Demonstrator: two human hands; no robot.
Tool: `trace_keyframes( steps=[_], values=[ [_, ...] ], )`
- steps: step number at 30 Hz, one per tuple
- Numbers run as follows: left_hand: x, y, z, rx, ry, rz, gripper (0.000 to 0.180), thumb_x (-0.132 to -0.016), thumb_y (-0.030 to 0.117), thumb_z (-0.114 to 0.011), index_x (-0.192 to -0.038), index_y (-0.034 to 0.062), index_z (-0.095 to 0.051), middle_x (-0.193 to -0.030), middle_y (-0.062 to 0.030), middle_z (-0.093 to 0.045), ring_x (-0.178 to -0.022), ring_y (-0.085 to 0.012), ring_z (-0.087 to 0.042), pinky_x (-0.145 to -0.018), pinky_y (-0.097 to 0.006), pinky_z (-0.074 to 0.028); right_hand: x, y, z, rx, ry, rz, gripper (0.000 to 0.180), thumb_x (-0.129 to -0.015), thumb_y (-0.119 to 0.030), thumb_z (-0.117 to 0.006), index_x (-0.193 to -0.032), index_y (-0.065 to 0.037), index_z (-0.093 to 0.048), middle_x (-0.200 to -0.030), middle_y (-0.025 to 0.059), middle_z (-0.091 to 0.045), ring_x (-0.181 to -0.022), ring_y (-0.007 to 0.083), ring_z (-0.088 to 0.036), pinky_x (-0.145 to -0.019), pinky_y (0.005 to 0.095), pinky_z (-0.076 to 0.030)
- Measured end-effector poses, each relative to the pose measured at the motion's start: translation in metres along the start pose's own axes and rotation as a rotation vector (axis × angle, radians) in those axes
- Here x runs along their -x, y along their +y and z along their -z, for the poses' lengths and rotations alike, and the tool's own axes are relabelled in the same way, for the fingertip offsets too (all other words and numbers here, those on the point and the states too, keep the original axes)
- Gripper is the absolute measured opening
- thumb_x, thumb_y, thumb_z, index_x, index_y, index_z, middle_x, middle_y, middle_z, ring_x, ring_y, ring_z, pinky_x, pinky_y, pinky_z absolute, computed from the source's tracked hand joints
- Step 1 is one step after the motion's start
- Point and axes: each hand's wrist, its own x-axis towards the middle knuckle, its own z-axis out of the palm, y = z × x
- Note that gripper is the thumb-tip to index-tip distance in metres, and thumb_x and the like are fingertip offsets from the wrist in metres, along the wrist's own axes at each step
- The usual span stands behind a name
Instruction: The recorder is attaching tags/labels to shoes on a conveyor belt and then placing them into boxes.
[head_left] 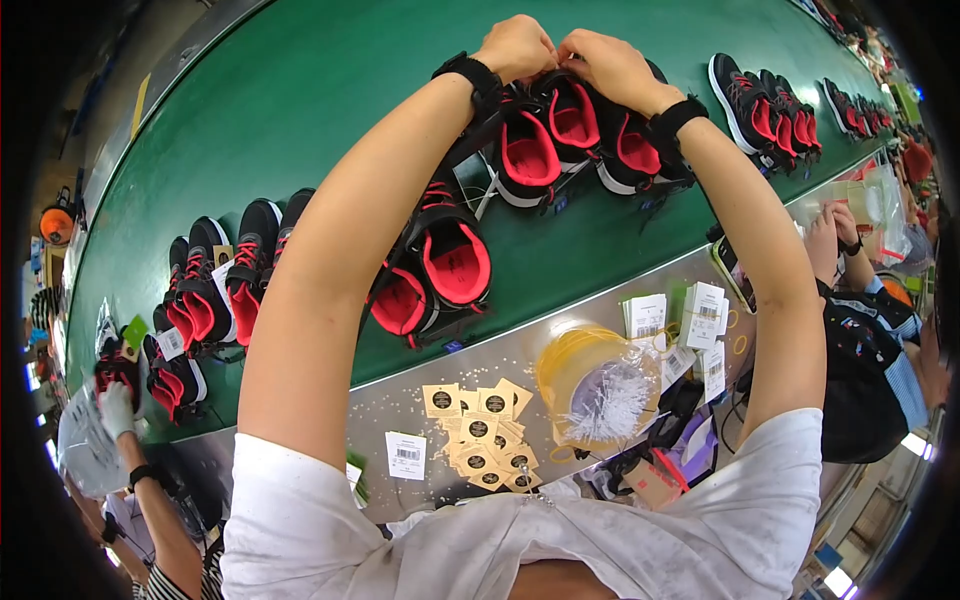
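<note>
Both my arms stretch far out over the green belt point(330, 80). My left hand point(516, 48) and my right hand point(614, 70) meet fingertip to fingertip above the front of a black sneaker point(573, 112) with a red lining. The fingers of both are closed in a pinch; whatever lies between them is too small or hidden. Close by stand two more such sneakers, one on the left point(528, 160) and one under my right wrist point(637, 148). Nearer to me, partly behind my left forearm, is another pair point(456, 262).
Rows of similar sneakers stand at left point(206, 290) and right point(752, 108). Along the metal ledge point(500, 345) lie tan tags point(480, 430), white labels point(705, 315) and a yellowish tub point(560, 370) of white plastic fasteners. Co-workers' hands show at far left point(117, 408) and right point(845, 222).
</note>
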Motion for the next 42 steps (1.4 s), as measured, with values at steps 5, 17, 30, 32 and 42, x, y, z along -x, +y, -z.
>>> trace_keyframes(
  steps=[5, 17, 30, 32, 42],
  values=[
    [0.001, 0.006, -0.009, -0.381, 0.161, -0.182, 0.018, -0.077, 0.013, -0.065, -0.091, 0.0018, -0.068, -0.071, -0.0053, -0.064, -0.062, -0.0146, -0.06, -0.058, -0.026, -0.05, -0.012, 0.022, 0.0, 0.025, 0.264, -0.065, 0.019, -0.086, -0.018, -0.057, -0.1, -0.004, -0.058, -0.096, 0.012, -0.06, -0.085, 0.0273, -0.059, -0.075, 0.0347, -0.047],
    [0.044, -0.013, 0.002, 1.095, 0.125, 0.054, 0.016, -0.085, 0.003, -0.06, -0.097, -0.0088, -0.06, -0.094, -0.0161, -0.063, -0.082, -0.0211, -0.064, -0.081, -0.029, -0.057, -0.002, -0.015, 0.012, -1.368, 0.006, -0.367, 0.03, -0.09, -0.012, -0.056, -0.112, 0.007, -0.055, -0.106, 0.0133, -0.06, -0.097, 0.0166, -0.059, -0.089, 0.0268, -0.049],
    [0.047, -0.022, 0.008, 0.977, 0.047, -0.034, 0.053, -0.074, 0.002, -0.072, -0.117, -0.0088, -0.044, -0.095, -0.0178, -0.062, -0.082, -0.0203, -0.064, -0.075, -0.026, -0.054, -0.006, -0.02, 0.001, -1.304, -0.049, -0.408, 0.027, -0.089, -0.013, -0.058, -0.114, -0.003, -0.054, -0.105, 0.0067, -0.062, -0.096, 0.0121, -0.06, -0.079, 0.023, -0.051],
    [0.048, -0.023, 0.008, 0.972, 0.03, -0.022, 0.055, -0.074, 0.002, -0.072, -0.119, -0.0083, -0.043, -0.098, -0.0173, -0.061, -0.084, -0.0207, -0.064, -0.078, -0.027, -0.054, -0.005, -0.021, 0.001, -1.357, -0.066, -0.385, 0.028, -0.087, -0.015, -0.061, -0.112, -0.001, -0.055, -0.102, 0.0077, -0.062, -0.094, 0.0139, -0.061, -0.082, 0.0254, -0.051],
    [0.063, -0.028, 0.016, 0.915, 0.041, 0.032, 0.04, -0.074, 0.002, -0.066, -0.109, -0.01, -0.05, -0.088, -0.0122, -0.06, -0.071, -0.0157, -0.059, -0.061, -0.024, -0.048, -0.014, -0.045, -0.003, -1.182, -0.029, -0.418, 0.014, -0.083, -0.004, -0.062, -0.094, 0.006, -0.063, -0.085, 0.0094, -0.065, -0.074, 0.0158, -0.064, -0.066, 0.0242, -0.052]
  ],
)
